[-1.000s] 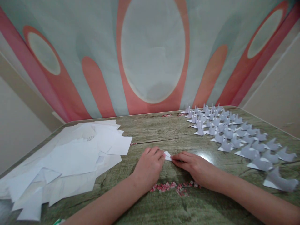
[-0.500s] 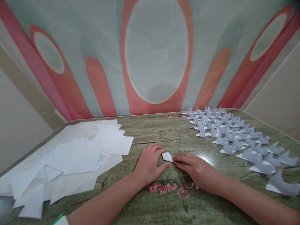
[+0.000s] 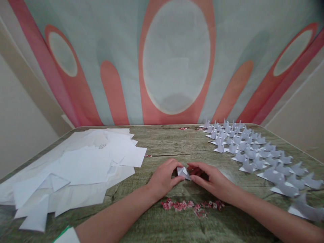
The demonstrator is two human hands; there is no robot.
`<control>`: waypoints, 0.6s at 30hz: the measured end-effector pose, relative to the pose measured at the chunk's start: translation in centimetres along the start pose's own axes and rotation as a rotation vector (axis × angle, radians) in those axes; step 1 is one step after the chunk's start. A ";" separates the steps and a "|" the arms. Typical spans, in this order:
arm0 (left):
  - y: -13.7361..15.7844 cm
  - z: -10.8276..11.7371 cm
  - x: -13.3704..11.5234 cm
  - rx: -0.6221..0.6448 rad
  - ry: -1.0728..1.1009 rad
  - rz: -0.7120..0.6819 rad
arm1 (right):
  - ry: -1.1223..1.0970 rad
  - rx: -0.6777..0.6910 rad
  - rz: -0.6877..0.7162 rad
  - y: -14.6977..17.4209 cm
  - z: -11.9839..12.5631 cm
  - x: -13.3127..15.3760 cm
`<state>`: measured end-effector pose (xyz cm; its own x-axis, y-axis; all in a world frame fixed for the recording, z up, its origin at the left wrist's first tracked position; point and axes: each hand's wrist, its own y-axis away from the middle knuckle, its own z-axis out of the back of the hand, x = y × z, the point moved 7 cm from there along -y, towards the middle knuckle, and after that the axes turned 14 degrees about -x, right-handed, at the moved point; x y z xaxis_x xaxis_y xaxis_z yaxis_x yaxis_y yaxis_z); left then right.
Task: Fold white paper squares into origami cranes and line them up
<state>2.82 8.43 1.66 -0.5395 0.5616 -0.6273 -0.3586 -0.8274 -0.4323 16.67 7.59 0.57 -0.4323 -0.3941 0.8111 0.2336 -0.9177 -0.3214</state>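
A small piece of folded white paper (image 3: 183, 172) lies between my two hands at the middle of the table, with triangular flaps showing on its upper side. My left hand (image 3: 165, 175) grips its left side, index finger at the far edge and thumb at the near edge. From the right, my right hand (image 3: 210, 177) curls toward the paper. Its thumb and index fingertips meet the paper's right end, with a gap between these two fingers. Part of the paper's edge is hidden by the left fingers.
Loose white paper sheets (image 3: 86, 162) are heaped on the left of the wood-patterned table (image 3: 162, 141). Rows of folded paper birds (image 3: 249, 153) stand along the right. A patterned backdrop (image 3: 177, 60) rises behind the far edge. A white, green-edged item (image 3: 67, 235) sits at bottom left.
The folded paper has turned and its flaps now show raised folds. My right fingers have gone from a tight pinch at its right tip to a wider hold. The view has shifted slightly.
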 end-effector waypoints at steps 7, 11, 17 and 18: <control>-0.4 0.6 -0.3 -0.087 0.183 0.022 | -0.096 0.011 -0.100 -1.8 -1.8 0.5; -0.5 0.1 1.4 -0.112 0.339 0.219 | -0.139 -0.082 -0.151 -1.5 -1.7 -0.3; -0.6 -0.5 2.8 -0.140 0.522 0.400 | -0.211 -0.076 -0.170 -1.3 -1.5 -0.4; -0.6 -0.5 2.9 -0.154 0.527 0.410 | -0.218 -0.080 -0.175 -1.3 -1.5 -0.4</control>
<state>1.82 10.59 -0.23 -0.1519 0.1649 -0.9745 -0.0710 -0.9853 -0.1557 15.23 8.88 -0.10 -0.2603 -0.2172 0.9408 0.0983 -0.9753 -0.1979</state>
